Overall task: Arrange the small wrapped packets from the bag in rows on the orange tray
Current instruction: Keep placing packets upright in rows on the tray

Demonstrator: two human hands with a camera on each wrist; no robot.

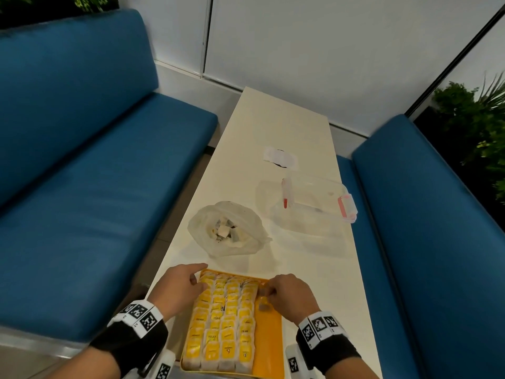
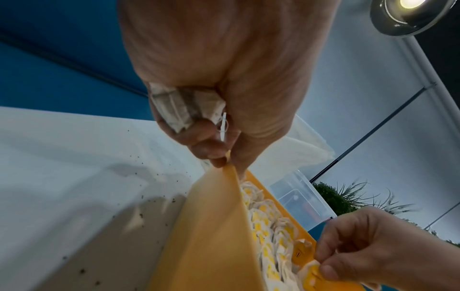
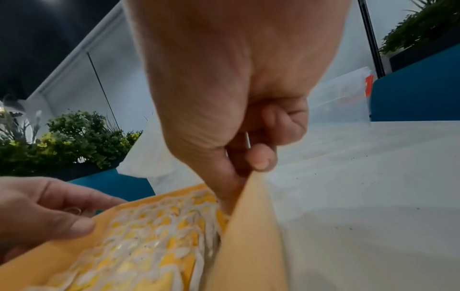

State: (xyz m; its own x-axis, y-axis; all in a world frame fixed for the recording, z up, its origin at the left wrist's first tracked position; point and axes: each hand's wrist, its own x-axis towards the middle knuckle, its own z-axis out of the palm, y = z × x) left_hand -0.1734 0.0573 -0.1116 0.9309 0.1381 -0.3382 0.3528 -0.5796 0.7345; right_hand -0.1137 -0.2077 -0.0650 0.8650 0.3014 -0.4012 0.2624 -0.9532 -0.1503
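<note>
Progress of the arrangement. The orange tray (image 1: 269, 343) lies at the near end of the white surface (image 1: 276, 127). Four rows of wrapped packets (image 1: 222, 321) run its full length from the tray's left wall; they overlap slightly and show yellow labels. The strip along the tray's right wall is largely bare, with two packets (image 1: 263, 299) at its far end beginning a fifth row.

The left hand (image 1: 181, 284) rests at the tray's far left corner. In the left wrist view its grip is closed round several spare packets (image 2: 184, 107) held in the palm. The right hand (image 1: 291, 292) is at the far end of the bare strip, its fingertips (image 2: 328, 272) pinching a packet (image 2: 311, 275) down onto the tray.

The translucent bag (image 1: 228, 232) sits beyond the tray, open, with more packets (image 1: 224, 229) visible inside. A clear lidded container (image 1: 314, 201) stands beyond the tray to the right.

Judgement: about four-fifths of the tray is filled. The fifth row is left to lay, and the bag is not yet empty.
</note>
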